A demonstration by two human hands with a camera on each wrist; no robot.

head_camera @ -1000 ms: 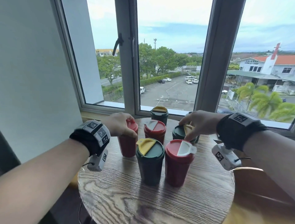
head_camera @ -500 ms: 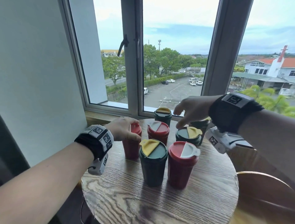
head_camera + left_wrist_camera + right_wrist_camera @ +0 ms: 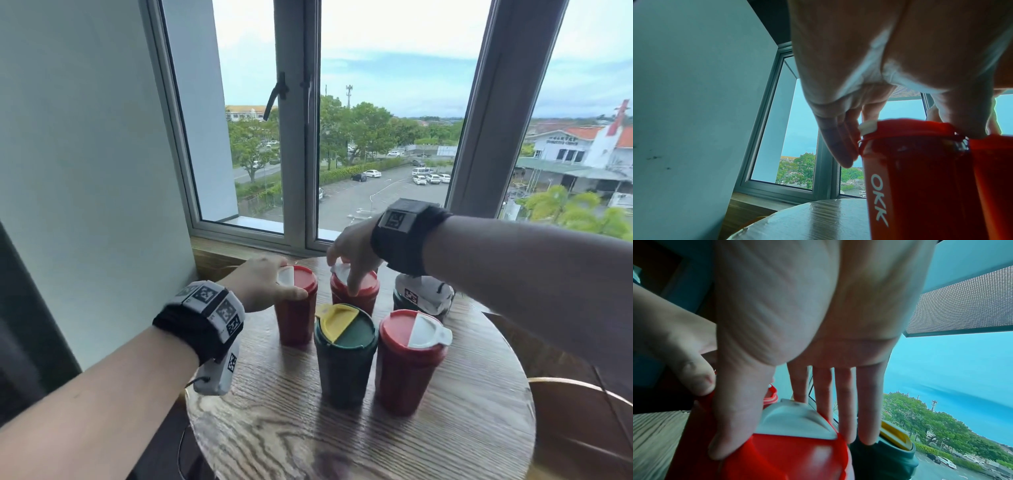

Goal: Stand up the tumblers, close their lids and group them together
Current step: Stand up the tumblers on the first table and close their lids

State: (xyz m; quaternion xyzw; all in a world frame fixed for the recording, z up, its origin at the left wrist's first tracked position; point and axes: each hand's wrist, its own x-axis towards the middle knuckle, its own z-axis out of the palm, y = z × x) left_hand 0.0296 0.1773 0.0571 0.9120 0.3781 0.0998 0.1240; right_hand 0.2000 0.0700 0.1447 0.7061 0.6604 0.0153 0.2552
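Observation:
Several tumblers stand upright, close together, on the round wooden table. My left hand grips the rim of the left red tumbler, thumb in front, fingers behind; its white flap lies beside my fingers. My right hand grasps the lid of the middle red tumbler from above, thumb on the near side, fingers behind its white flap. In front stand a green tumbler with a yellow flap and a red tumbler with a white flap. Another green tumbler stands just behind my right hand's fingers.
The window frame and wooden sill run right behind the table. A pale wall stands on the left. A curved wooden chair back sits at the lower right. Bare tabletop lies in front of the tumblers.
My right hand has come down from above the back right green tumbler onto the middle red tumbler. My left hand has stayed on the left red tumbler, now showing its white flap.

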